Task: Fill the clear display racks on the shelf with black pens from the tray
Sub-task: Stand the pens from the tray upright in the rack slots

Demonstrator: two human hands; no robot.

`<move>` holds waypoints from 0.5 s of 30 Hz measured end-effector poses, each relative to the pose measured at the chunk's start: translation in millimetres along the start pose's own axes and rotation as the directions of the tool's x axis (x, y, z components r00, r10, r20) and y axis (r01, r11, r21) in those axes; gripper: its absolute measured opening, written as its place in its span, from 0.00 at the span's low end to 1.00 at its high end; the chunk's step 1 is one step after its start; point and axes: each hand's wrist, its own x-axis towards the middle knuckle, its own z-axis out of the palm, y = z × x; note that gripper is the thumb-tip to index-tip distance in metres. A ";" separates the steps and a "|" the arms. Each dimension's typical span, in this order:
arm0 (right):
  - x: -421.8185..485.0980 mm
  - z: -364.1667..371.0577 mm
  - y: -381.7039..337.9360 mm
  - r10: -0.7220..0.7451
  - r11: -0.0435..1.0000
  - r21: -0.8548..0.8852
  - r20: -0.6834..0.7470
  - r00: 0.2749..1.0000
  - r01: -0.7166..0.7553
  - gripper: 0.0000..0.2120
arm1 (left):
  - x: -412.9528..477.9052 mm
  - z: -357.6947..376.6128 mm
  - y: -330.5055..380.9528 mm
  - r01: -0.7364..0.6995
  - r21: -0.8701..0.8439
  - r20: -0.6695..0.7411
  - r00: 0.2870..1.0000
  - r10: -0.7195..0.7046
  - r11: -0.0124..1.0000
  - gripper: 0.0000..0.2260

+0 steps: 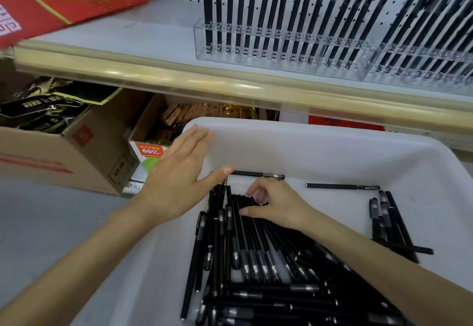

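Note:
A white tray (332, 146) in front of me holds a large heap of black pens (256, 261), with a smaller bunch (389, 223) and two loose pens at its right and back. My right hand (273, 205) lies on top of the heap, its fingers curled round the ends of several pens. My left hand (176, 182) hovers flat over the tray's left rim, fingers straight, holding nothing. On the shelf above stand two clear display racks: the left rack (268, 44) and the right rack (422, 64), both with rows of black pens standing in them.
A gold-coloured shelf edge (179, 75) runs across just beyond the tray. A red gift bag (64, 0) lies on the shelf at the left. Below the shelf stand cardboard boxes (76, 151) with packaged goods. Grey floor shows at the lower left.

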 end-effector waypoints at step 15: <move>-6.1 0.9 -7.2 -0.052 0.998 -0.043 0.042 0.998 0.053 0.20 | -4.1 -0.7 -0.1 0.011 -0.022 -0.020 1.000 -0.011 1.000 0.44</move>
